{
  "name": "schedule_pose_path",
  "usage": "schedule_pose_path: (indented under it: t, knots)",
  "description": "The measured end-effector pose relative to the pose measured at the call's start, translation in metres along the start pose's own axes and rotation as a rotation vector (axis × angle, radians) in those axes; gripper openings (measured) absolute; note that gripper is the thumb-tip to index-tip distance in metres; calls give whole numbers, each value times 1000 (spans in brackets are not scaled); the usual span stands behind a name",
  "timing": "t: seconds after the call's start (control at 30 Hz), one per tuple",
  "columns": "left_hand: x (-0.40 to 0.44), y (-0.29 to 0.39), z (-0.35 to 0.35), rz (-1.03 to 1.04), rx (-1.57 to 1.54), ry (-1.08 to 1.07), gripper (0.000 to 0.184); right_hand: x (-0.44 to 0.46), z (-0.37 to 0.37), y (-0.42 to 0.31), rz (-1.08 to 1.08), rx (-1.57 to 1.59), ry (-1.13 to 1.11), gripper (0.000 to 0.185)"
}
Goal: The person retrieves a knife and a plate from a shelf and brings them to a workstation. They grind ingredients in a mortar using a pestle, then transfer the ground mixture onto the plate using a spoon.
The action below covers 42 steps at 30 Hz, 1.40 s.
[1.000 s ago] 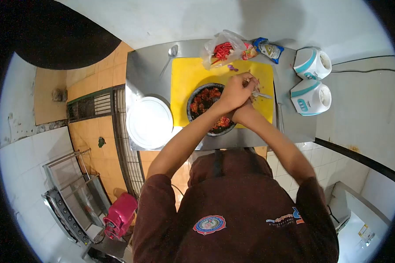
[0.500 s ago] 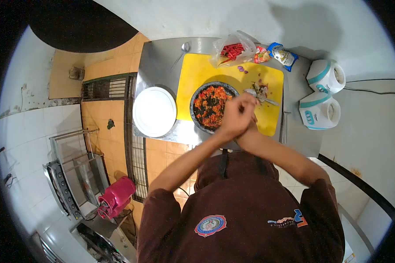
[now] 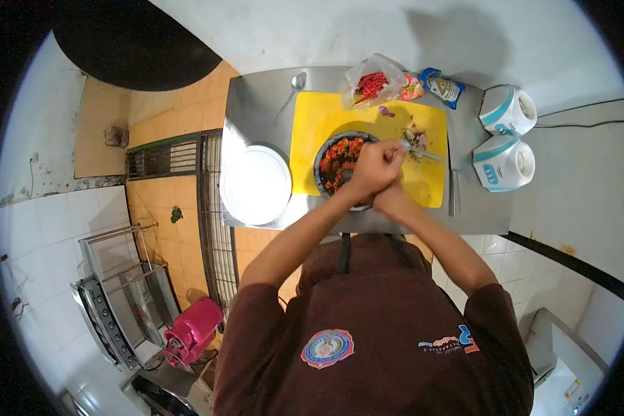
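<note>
A dark stone mortar (image 3: 319, 173) holding crushed red chilli stands on a yellow cutting board (image 3: 305, 139). My left hand (image 3: 378, 166) is curled closed over the mortar's right side. Below and against it, my right hand (image 3: 393, 196) is also closed, its fingers mostly covered. What they grip is hidden; a greyish rounded shape shows in the mortar beside my left wrist. Just right of my hands, a metal spoon (image 3: 430, 154) lies by chopped scraps (image 3: 416, 135) on the board. Small purple pieces (image 3: 386, 111) lie near the board's top edge.
White plates (image 3: 256, 184) sit left of the board, below another spoon (image 3: 297, 83). Behind it are a bag of red chillies (image 3: 372, 84), a red packet (image 3: 412, 88) and a blue packet (image 3: 442, 88). A metal utensil (image 3: 455, 194) and two white-teal appliances (image 3: 504, 163) stand or lie right.
Both closed hands have come nearer my body relative to the mortar, staying together. The spoon by the scraps shows more clearly than a second ago. The camera view has shifted.
</note>
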State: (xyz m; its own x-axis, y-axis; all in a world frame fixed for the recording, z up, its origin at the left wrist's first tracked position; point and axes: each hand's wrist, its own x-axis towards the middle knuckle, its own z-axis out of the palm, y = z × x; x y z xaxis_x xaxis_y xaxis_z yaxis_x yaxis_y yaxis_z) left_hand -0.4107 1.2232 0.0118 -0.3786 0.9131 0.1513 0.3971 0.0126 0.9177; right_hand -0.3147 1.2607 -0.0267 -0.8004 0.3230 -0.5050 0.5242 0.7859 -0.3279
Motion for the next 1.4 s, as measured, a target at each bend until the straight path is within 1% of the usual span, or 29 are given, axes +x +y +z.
schedule_pose_path:
  t: [0.03,0.1,0.13,0.17,0.23,0.27,0.3,0.37,0.43,0.5,0.6,0.63,0.73,0.83,0.9,0.93,0.97,1.0,1.03,1.07,1.1,1.17,1.27,1.33,1.37,1.4]
  knots:
    - [16,-3,-1,-92,53,-109,12,3,-6,-3,20,12,-46,59]
    - [15,21,6,-143,-401,0,13,-6,-69,-22,91,-91,-316,58]
    - [22,37,2,-162,-633,61,13,-13,-75,-21,114,-113,-357,58]
    - [16,53,-5,-140,-542,2,15,-25,-69,-20,132,-115,-352,58]
    - [-1,51,10,-138,-538,-32,17,-36,-54,-20,155,-128,-281,57]
    - [-8,43,17,-144,-537,-54,18,-36,-42,-23,170,-131,-232,57]
    - [-15,23,21,-105,-423,-63,21,-35,-34,-24,188,-129,-186,57]
    - [-9,5,16,-75,-405,-72,22,-23,-21,-30,241,-133,-121,57]
    - [0,2,4,-55,-410,-54,23,-20,-16,-33,272,-143,-101,56]
    - [-5,-2,-4,-59,-434,-32,23,-23,-11,-34,305,-148,-135,56]
    - [3,-15,0,-53,-387,-39,23,-19,-22,-25,345,-175,-172,56]
    - [16,-8,6,-33,-471,61,22,-17,-30,-22,354,-201,-145,56]
    - [37,3,2,-58,-483,-90,23,-14,-52,-18,330,-270,27,54]
    - [24,15,-32,114,-363,-58,22,-3,-59,-40,329,-214,97,44]
    - [8,5,-67,159,-186,196,17,2,-56,-57,351,-152,148,41]
    - [-3,-3,-91,22,-292,190,17,3,-52,-64,363,-123,165,40]
    - [-13,-12,-118,-117,-395,190,18,20,-21,-61,456,-157,287,43]
    - [-27,-46,-133,-148,-494,260,20,9,-27,-84,434,-150,233,51]
    - [-50,-51,-161,-227,-603,322,20,-1,-21,-86,372,-140,228,51]
    - [-70,-72,-188,-251,-455,318,20,-11,-17,-80,306,-134,216,52]
    - [-92,-85,-206,-287,-506,432,20,-19,-21,-73,317,-113,139,52]
    - [-136,-88,-240,-373,-429,494,21,-34,-41,-52,345,-85,-3,54]
    - [-195,-94,-262,-438,-313,582,22,-62,-41,-32,374,-47,145,58]
    - [-225,-92,-259,-436,-335,691,23,-76,-38,-49,408,43,223,57]
    - [-237,-89,-254,-456,-286,723,23,-82,-35,-57,426,90,261,56]
    - [-244,-90,-247,-474,-323,755,22,-84,-26,-60,429,85,285,56]
